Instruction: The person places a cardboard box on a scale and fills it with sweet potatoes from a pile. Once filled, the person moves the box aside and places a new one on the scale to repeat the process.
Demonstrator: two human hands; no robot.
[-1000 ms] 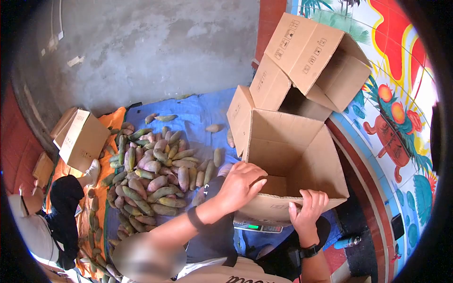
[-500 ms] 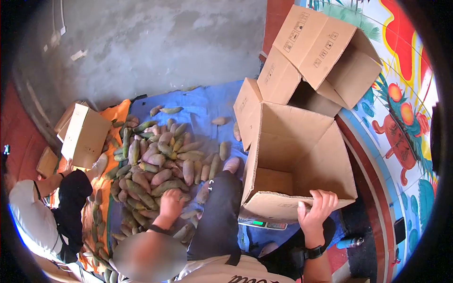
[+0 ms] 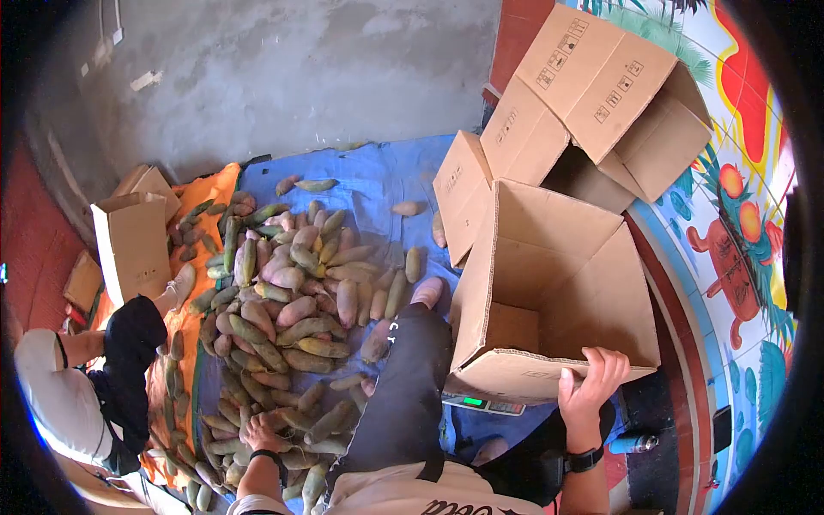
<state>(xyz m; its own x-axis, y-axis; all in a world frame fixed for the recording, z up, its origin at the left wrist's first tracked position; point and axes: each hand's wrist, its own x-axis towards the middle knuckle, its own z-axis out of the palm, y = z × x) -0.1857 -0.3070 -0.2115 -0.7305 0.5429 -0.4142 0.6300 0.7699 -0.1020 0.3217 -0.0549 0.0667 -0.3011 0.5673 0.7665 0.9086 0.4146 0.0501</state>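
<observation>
My left hand [image 3: 263, 435] is low over the heap of long green and pinkish vegetables [image 3: 296, 309], its fingers partly spread and touching the lower part of the heap. Whether a vegetable is inside the fingers is hard to see; no lifted one shows. My right hand [image 3: 592, 380] grips the near rim of a large open cardboard box [image 3: 558, 275], thumb inside and fingers over the edge. The box is tilted with its mouth toward me, and the visible inside shows only bare cardboard. Under its near edge sits a scale [image 3: 482, 403] with a lit green display.
More open cardboard boxes [image 3: 592, 77] are stacked behind at right. A blue sheet [image 3: 369, 176] and an orange sheet [image 3: 219, 184] lie under the vegetables. At left, another person [image 3: 64, 390] sits beside a smaller box [image 3: 133, 249]. A blue bottle [image 3: 633, 444] lies at lower right.
My left hand has moved down and left, from the middle of the heap to its lower part. The right hand keeps its hold on the box rim. The other person's box has shifted left.
</observation>
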